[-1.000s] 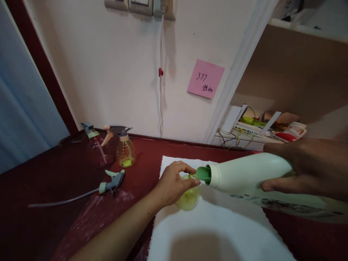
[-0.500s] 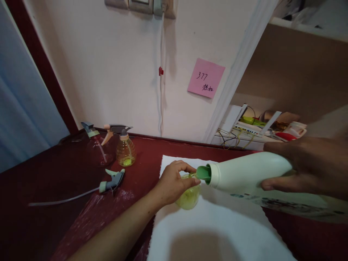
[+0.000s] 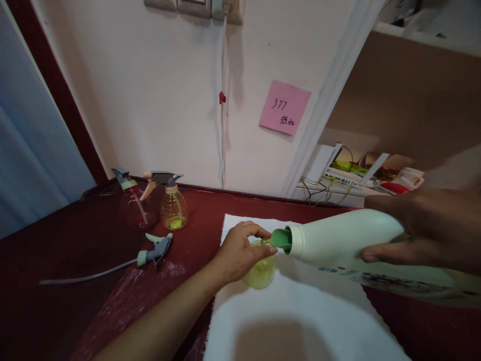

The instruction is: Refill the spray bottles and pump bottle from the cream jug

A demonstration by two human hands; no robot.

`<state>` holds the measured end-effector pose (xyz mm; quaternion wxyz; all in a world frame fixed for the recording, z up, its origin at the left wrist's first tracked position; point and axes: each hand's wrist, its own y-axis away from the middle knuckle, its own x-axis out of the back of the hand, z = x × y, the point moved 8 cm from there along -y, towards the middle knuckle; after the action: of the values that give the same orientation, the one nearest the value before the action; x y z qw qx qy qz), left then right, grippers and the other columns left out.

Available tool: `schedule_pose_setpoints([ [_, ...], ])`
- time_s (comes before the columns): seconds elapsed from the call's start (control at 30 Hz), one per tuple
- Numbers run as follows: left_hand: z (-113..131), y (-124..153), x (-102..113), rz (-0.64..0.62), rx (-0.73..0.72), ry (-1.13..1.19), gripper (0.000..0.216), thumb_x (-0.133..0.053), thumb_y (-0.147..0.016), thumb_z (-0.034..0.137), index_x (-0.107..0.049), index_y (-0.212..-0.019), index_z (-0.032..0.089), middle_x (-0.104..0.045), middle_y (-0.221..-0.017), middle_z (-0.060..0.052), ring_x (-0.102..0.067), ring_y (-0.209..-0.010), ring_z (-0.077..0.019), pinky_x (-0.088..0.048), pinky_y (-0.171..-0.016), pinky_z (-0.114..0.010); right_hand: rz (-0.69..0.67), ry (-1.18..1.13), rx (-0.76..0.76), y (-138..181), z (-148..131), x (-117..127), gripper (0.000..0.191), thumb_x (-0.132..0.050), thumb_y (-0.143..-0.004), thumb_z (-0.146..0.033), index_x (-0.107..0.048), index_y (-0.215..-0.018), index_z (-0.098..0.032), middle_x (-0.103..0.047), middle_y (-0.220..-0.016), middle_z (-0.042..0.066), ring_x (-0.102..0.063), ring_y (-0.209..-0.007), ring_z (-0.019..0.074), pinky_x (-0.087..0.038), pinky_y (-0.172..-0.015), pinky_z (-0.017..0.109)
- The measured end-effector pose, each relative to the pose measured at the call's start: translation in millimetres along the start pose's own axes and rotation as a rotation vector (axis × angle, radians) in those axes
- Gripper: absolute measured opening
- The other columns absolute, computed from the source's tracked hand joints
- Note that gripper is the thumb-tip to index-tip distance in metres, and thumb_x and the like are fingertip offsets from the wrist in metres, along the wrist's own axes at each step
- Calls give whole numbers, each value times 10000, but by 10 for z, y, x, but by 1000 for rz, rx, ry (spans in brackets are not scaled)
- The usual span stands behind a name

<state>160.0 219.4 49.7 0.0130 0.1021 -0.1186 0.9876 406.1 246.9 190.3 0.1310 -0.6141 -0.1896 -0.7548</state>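
My left hand [image 3: 238,250] is closed round the neck of a small yellow-green bottle [image 3: 260,271] that stands on a white cloth [image 3: 296,316]. My right hand [image 3: 428,230] grips a large pale-green detergent bottle [image 3: 345,240], tipped nearly level. Its green spout [image 3: 281,239] sits right at the small bottle's mouth. A loose spray head with a long tube [image 3: 154,250] lies on the red table [image 3: 67,281] to the left.
Two spray bottles, one dark red [image 3: 133,205] and one amber [image 3: 173,205], stand at the back left by the wall. A pink sticky note [image 3: 284,107] hangs on the wall. A shelf at the right [image 3: 353,173] holds cables and small items.
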Motion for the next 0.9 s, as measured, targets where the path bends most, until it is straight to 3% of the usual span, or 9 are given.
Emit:
schedule_pose_setpoints([
  [0.9,27,1,9,-9,-1,-23,197,-816,-715,288,-771,-881,192,-680,-989,-70,-616,-1015,-267,-472,-911,-395,-22,57,-21,-3,-28,20,633,-469,-708,-907,-571,-838,-296,-711,-756,23,-664,-675,261,-457,-596,396],
])
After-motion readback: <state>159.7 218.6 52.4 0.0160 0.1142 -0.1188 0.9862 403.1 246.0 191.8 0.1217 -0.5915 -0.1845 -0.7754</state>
